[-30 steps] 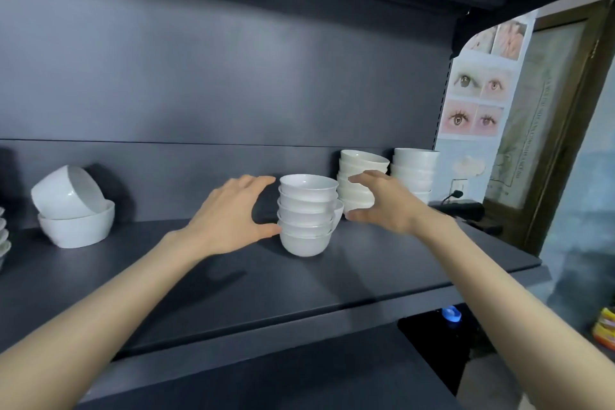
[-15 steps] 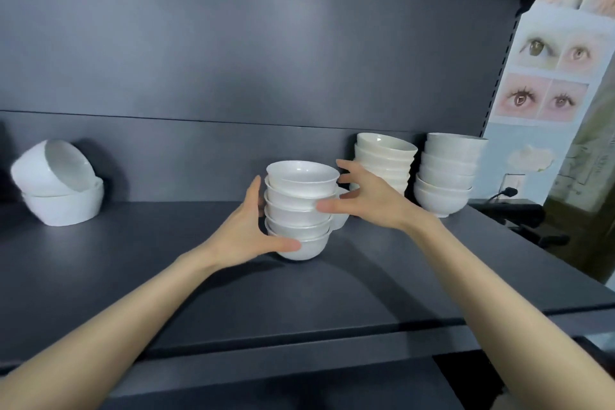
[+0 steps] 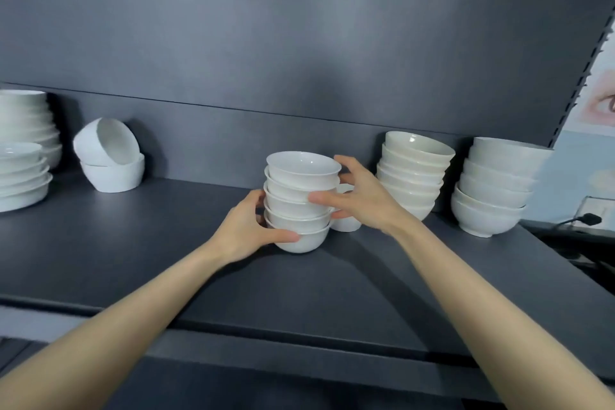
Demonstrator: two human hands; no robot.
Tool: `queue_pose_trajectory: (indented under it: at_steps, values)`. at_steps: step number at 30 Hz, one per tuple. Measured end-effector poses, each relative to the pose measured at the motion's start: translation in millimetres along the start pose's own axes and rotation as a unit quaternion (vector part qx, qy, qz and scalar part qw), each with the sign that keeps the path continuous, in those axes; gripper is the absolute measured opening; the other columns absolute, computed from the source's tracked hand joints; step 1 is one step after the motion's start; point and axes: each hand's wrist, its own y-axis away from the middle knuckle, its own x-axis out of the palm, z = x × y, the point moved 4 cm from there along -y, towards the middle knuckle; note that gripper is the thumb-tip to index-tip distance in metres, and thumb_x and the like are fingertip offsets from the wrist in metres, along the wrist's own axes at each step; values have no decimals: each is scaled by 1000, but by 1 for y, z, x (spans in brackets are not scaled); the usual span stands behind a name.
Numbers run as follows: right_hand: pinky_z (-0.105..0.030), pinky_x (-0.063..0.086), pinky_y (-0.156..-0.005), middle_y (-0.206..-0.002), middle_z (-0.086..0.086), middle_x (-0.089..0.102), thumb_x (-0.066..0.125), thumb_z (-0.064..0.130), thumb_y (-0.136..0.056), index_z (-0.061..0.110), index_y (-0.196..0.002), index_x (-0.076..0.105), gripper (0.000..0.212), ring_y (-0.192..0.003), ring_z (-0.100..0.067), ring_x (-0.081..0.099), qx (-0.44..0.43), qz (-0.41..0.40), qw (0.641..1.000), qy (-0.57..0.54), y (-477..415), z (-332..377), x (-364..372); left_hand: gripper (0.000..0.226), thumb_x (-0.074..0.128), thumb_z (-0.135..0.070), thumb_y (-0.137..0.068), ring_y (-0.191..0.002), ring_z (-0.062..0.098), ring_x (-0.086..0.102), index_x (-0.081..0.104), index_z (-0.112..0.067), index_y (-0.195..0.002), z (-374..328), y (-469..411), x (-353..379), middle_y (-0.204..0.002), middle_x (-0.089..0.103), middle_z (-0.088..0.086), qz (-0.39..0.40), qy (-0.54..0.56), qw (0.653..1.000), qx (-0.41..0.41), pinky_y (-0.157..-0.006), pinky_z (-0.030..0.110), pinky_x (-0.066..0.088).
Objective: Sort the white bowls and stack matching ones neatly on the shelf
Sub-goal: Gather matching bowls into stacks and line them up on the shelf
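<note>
Both hands on the centre stack (image 3: 301, 200), five small white bowls, mid-shelf (image 3: 133, 260). L hand (image 3: 248, 230) cups the bottom bowl, thumb across the front. R hand (image 3: 361, 201) grips the upper bowls from 3 o'clock, thumb in front, fingers curled behind. One small bowl (image 3: 347, 223) is tucked just behind at 2 o'clock. Further toward 3: cream stack (image 3: 412, 173), then white stack (image 3: 492, 190). Toward 9: tilted bowl (image 3: 106, 146) sitting in another, plates (image 3: 20, 170) at frame edge.

Arms extended; left grip (image 3: 248, 230), right grip (image 3: 361, 201) curled inward.
</note>
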Motion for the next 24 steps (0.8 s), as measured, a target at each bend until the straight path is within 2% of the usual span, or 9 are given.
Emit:
queue_pose_trajectory:
  at_steps: [3,7,15,19,21,24]
  values:
    - [-38,61,-78,-128,-2,56,85,31,-71,23,-148,29,95,-108,-22,63,3,5,1000,2,-16,-2,7,91,88,-42,-41,-92,15,68,50,-20,-121,4,-9,-7,-114,64,-8,-6,-2,1000,-10,-86,35,55]
    - [-39,60,-81,-128,-1,56,83,33,-73,23,-150,23,98,-109,-20,62,3,20,1000,6,-40,-3,19,94,84,-49,-38,-91,15,69,50,-21,-122,11,-22,-18,-114,64,-10,-7,-3,1000,-12,-86,34,55]
    - [-31,58,-74,-129,3,56,82,35,-74,24,-150,24,96,-114,-19,58,4,23,1000,4,-83,-1,40,99,84,-47,-41,-100,14,67,47,-18,-128,33,-61,-41,-119,62,-7,14,13,1000,-18,-89,31,54]
    - [-35,59,-81,-130,5,56,81,33,-75,25,-149,26,92,-116,-17,57,6,17,1000,-3,-99,-2,47,100,86,-46,-43,-105,11,65,46,-20,-131,45,-78,-50,-124,61,-7,17,11,1000,-22,-95,34,52]
    - [-36,58,-83,-131,6,54,80,32,-77,25,-151,23,94,-118,-16,55,11,19,1000,-4,-103,-1,50,94,90,-38,-51,-104,10,64,45,-20,-132,51,-84,-53,-126,60,-6,10,8,999,-29,-94,31,51]
    - [-29,57,-79,-131,5,50,78,30,-80,23,-154,15,97,-116,-14,53,18,20,1000,8,-101,1,47,83,86,-28,-68,-104,13,63,41,-15,-136,57,-83,-53,-126,60,-1,-17,-10,998,-55,-91,28,48]
